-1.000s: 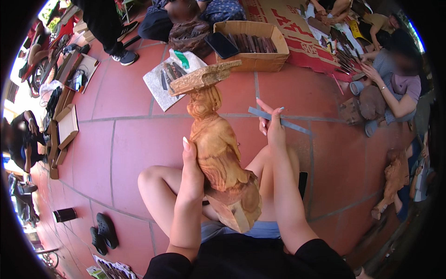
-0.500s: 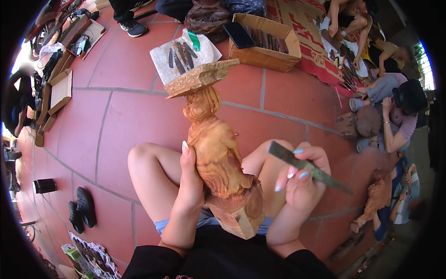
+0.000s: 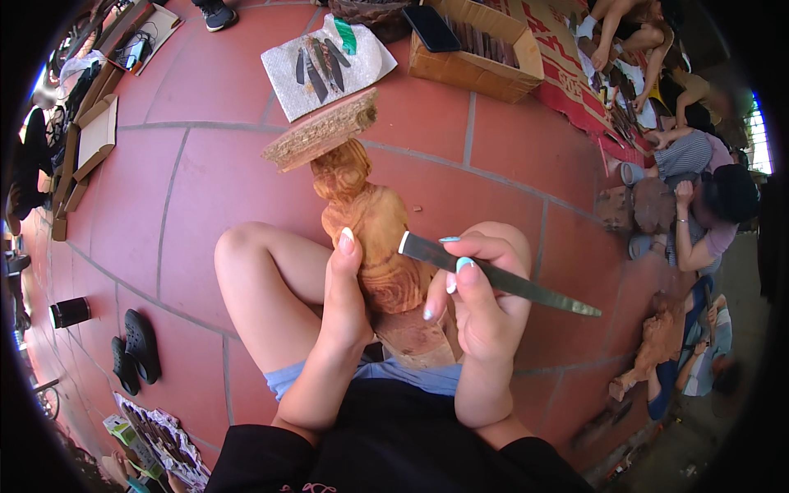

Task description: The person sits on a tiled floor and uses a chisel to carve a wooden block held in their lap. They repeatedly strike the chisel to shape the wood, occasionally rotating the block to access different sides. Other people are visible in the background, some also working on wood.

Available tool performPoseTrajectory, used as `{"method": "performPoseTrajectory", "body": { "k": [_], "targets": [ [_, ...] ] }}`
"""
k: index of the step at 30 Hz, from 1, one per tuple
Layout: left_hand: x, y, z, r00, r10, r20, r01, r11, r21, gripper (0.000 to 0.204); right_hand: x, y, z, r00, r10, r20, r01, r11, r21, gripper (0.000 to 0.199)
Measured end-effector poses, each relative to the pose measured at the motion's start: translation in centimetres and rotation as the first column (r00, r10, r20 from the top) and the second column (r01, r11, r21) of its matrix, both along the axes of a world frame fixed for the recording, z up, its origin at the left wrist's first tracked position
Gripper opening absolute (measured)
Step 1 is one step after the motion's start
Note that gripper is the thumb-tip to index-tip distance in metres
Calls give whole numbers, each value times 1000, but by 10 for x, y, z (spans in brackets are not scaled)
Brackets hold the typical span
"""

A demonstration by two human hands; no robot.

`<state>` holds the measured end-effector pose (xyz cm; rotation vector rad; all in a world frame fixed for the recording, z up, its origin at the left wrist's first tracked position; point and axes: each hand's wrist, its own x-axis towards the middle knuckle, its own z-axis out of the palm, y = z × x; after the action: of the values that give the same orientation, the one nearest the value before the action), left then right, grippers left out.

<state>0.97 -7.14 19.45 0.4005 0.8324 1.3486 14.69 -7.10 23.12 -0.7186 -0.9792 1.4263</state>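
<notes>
A carved wooden figure (image 3: 374, 222) stands tilted between my legs, with a rough flat slab of wood (image 3: 320, 131) on top of its head and a block-like base (image 3: 415, 337). My left hand (image 3: 343, 287) is closed around its left side, the thumb lying up along the body. In my right hand (image 3: 485, 287) a flat dark metal carving chisel (image 3: 526, 285) is pinched between thumb and fingers. Its squared bright end points left, close to the figure's side but seemingly apart from it. The tapered end points right.
Ahead, several dark blades (image 3: 320, 66) lie on a white sheet (image 3: 283, 94). Beside it stands a cardboard box (image 3: 472, 74) of tools with a phone (image 3: 431, 29) on its edge. Dark clogs (image 3: 141, 345) and a black cylinder (image 3: 69, 312) are at left. Other people (image 3: 699, 214) sit at right.
The figure has turned and leaned a little left, its top slab tilting more. My right hand has moved left and lower, bringing the chisel's squared end nearer the figure.
</notes>
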Motion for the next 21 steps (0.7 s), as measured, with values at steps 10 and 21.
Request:
{"method": "performPoseTrajectory", "body": {
  "k": [10, 21],
  "targets": [
    [3, 8, -26, 999, 36, 11, -34, 988, -148, 63, -5, 5, -38, 891, -315, 327, 173, 902, 396, 14],
    [17, 10, -47, 998, -48, -44, 40, 984, -175, 68, 16, 17, -51, 712, -394, 581, 5, 831, 557, 14]
  ]
}}
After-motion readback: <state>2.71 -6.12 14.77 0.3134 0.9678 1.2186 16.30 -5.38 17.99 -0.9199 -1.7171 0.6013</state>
